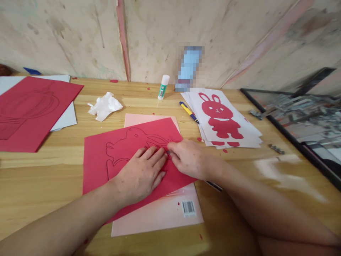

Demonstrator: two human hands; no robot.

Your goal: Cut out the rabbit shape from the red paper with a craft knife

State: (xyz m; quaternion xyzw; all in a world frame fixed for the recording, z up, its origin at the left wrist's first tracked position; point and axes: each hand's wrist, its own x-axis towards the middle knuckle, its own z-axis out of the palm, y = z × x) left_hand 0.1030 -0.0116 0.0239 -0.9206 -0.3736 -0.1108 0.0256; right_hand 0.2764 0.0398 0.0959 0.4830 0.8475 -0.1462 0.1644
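Observation:
A sheet of red paper (pixel 96 160) lies at a slant, with a rabbit outline (pixel 135 135) drawn on it in dark line. My left hand (pixel 141 174) rests flat on the sheet, fingers stretched over the lower part of the drawing. Close to its fingertips, my right hand (pixel 186 158) is closed by the drawn ears. A slim tool with a small dark tip (pixel 168 152) shows at its fingers; most of it is hidden. Below the right wrist, a black and silver end of a thin object (pixel 214 186) sticks out. Beneath the sheet is a pale pink booklet (pixel 157 217) with a barcode.
Right of the sheet are a blue and yellow pen (pixel 189 112) and white papers bearing a red rabbit cut-out (pixel 223 126). A glue stick (pixel 163 87) stands behind, beside crumpled tissue (pixel 105 106). More red paper (pixel 23 113) lies left. A black-framed panel (pixel 287 142) leans at right.

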